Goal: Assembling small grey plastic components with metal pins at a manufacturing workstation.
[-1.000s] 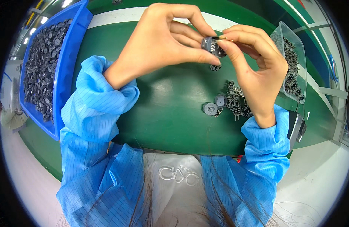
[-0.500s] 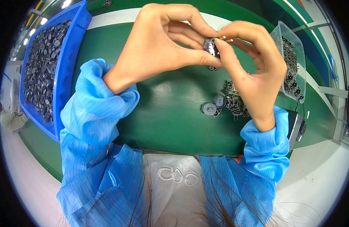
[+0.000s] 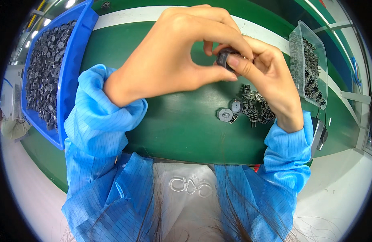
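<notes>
Cap [image 3: 223, 57], dark and round, is up off the green table [image 3: 178, 133], pinched under the thumb of the right hand [image 3: 270, 76]. Left hand [image 3: 169, 56] arches round it, thumb and forefinger curved with a wide gap; can't tell if it touches the cap (fingers overlap there). Step in hand looks like two-handed handling of this one part. Next move likely calls for a firm right pinch and careful left fingertips, since the part is small and could slip. Pile of pronged parts [image 3: 254, 107] lies on the table below the right hand, grey disc [image 3: 225, 115] just beside it. Blue bin [image 3: 73, 68] full of dark caps [image 3: 44, 68] at left, clear box [image 3: 322, 64] at right.
</notes>
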### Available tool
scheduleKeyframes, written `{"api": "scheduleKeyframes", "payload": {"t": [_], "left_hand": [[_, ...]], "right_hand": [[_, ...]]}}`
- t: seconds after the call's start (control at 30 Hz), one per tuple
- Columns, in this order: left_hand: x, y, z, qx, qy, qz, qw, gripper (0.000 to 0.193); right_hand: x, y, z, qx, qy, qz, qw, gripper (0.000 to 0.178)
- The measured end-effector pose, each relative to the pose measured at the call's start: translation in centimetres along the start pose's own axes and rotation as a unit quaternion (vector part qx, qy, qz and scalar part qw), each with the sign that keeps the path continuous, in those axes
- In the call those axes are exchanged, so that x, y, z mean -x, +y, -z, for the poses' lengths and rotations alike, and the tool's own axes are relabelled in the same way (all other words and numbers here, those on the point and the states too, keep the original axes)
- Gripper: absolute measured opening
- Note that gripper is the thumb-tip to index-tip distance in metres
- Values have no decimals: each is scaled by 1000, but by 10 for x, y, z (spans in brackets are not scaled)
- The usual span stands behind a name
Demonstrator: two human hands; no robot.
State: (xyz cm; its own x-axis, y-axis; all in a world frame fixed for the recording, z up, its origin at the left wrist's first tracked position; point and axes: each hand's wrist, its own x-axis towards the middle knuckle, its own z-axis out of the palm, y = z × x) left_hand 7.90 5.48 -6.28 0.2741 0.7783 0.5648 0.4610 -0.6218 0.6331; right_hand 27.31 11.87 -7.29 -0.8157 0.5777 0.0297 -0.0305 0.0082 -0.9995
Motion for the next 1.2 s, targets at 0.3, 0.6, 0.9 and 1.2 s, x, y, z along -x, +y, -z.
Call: {"api": "scheduleKeyframes", "payload": {"t": [0.3,0.6,0.9,1.2], "left_hand": [[-29,-28,14,110,-89,24,990,25],[-57,-127,25,-105,41,178,978,29],[-25,-192,7,-341,131,130,922,40],[0,11,-38,-102,-294,69,948,44]], "right_hand": [[-4,1,21,39,27,-14,999,25],[11,14,14,470,60,-28,880,34],[6,29,7,478,90,-36,873,24],[10,36,36,484,150,12,862,19]]}}
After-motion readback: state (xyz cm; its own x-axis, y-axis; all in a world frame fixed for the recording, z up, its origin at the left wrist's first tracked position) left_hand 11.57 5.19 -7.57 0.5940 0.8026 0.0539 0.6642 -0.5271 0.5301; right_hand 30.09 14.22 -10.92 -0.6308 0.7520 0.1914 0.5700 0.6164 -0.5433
